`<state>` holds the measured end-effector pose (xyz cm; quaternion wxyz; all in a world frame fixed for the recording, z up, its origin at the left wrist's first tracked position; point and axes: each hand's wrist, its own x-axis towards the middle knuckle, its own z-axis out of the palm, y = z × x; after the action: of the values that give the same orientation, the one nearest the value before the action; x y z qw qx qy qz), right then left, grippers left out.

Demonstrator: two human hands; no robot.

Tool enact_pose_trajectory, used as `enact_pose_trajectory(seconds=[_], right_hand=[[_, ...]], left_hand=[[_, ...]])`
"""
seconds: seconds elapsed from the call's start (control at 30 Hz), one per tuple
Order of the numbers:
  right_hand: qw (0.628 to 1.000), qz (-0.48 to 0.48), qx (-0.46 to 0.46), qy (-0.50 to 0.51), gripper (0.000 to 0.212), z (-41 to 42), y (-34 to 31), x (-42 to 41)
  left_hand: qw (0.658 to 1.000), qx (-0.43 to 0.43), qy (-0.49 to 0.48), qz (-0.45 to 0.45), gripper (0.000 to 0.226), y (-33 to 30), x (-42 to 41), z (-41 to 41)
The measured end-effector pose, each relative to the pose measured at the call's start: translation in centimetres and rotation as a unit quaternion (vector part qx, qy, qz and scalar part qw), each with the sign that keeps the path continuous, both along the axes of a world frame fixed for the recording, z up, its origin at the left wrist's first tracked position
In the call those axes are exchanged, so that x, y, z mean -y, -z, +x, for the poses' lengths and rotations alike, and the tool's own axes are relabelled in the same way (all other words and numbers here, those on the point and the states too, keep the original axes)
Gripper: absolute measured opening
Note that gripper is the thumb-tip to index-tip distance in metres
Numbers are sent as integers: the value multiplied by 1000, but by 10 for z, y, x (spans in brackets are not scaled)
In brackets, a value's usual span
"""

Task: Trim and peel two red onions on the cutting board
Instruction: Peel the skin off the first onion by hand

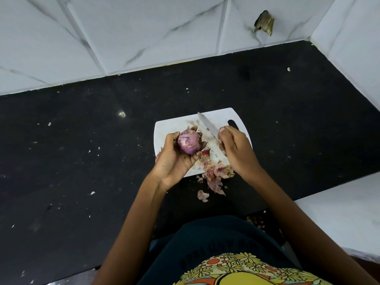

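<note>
partly peeled: one onion in hand, second not seen

so far, going left to right: the left hand (174, 159) is cupped palm-up, fingers curled round a round purple-red onion (189, 141) held above the small white plastic cutting board (164, 132), its dry outer skin mostly gone, a few flakes clinging. papery pink onion peels (216, 171) lie on the board's near edge and spill onto the black speckled worktop (82, 151). the right hand (233, 146) grips a steel-bladed knife (207, 125), tip pointing away. i judge a second onion remains; none is visible.

Black countertop (82, 151) carries white cutting board (174, 126), onion skins (213, 182)
</note>
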<state>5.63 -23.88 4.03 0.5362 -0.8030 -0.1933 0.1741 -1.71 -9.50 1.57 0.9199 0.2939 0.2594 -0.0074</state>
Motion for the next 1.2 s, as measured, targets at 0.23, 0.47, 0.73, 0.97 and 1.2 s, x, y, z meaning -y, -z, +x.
enact_pose_trajectory(seconds=[0.23,0.47,0.73,0.97,1.2], right_hand=[[998,30,34,-38,4,-3,-2,-2],[998,9,60,-35,35,-10,-3,-14],[999,22,-5,-30,32,-6,-5,-14],[997,48,-49,-43,22,0,0,-8],[999,25,-17,-42,36,-7,1,-11]], left_hand=[[1000,-19,-2,12,37,-1,2,0],[998,-34,-2,58,43,-5,9,2],[996,-28,4,90,38,-6,9,1],[996,-35,1,86,36,-4,9,4],[994,-39,3,107,38,-5,10,4]])
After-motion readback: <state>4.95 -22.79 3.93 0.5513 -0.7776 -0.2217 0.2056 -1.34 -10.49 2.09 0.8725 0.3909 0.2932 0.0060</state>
